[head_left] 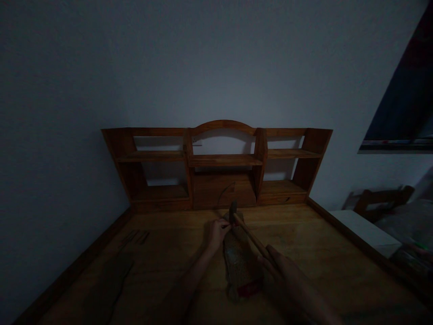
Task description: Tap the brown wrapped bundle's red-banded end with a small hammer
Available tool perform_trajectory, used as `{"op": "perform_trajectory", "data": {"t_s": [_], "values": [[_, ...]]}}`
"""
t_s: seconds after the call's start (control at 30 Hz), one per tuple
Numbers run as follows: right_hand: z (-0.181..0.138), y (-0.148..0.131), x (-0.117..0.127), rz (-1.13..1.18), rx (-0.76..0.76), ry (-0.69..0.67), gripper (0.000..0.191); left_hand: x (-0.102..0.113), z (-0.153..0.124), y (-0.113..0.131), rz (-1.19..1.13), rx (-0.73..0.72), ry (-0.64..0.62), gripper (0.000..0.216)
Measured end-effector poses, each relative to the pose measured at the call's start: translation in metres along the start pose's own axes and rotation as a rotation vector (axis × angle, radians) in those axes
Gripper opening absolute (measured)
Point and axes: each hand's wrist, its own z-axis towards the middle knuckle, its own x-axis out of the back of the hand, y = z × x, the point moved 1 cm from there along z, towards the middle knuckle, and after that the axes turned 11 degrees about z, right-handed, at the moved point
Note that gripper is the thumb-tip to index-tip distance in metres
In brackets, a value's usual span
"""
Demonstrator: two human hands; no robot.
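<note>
My right hand [275, 264] is wrapped round the wooden handle of a hammer [252, 237]. Its dark head rests over the far end of a long, rough, brownish block [238, 259] lying on the desk, with a red patch at the near end. My left hand [219, 232] is at the left of the hammer head, thumb and fingertips pinched together at the block's far end. What sits between those fingers is too dark to make out. A thin curved line [225, 192] rises just beyond the hammer head, perhaps a wire.
Several thin dark rods [135, 238] lie on the wooden desk [287, 253] at left, with a long dark strip [122, 284] nearer me. A wooden shelf unit [223, 160] stands along the back. Beyond the raised right edge are a white surface [363, 230] and a chair [382, 201].
</note>
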Motion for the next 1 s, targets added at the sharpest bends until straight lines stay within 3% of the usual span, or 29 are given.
{"op": "perform_trajectory", "data": {"t_s": [0.17,0.33,0.4,0.5,0.63,0.8,1.0], "values": [[0.002,0.01,-0.002,0.117,0.007,0.054,0.077,-0.01,0.003,-0.012,-0.09,-0.009,0.007,0.018],[0.014,0.037,-0.006,0.124,0.097,0.067,0.062,-0.002,0.0,0.0,-0.018,0.007,0.015,0.018],[0.017,0.042,-0.007,0.112,0.102,0.085,0.067,0.001,-0.001,0.003,0.02,0.016,0.01,0.018],[0.014,0.03,-0.005,0.065,0.032,0.077,0.078,0.002,-0.002,0.001,0.052,-0.022,0.016,0.02],[0.007,0.006,-0.002,0.078,0.039,0.061,0.07,-0.002,-0.001,-0.007,0.029,-0.042,0.015,0.021],[0.009,0.021,-0.007,0.104,0.02,0.125,0.083,-0.008,0.003,-0.011,-0.07,-0.005,0.02,0.017],[0.006,0.02,-0.007,0.098,0.059,0.133,0.074,-0.009,0.002,-0.015,0.034,-0.038,0.017,0.022]]}}
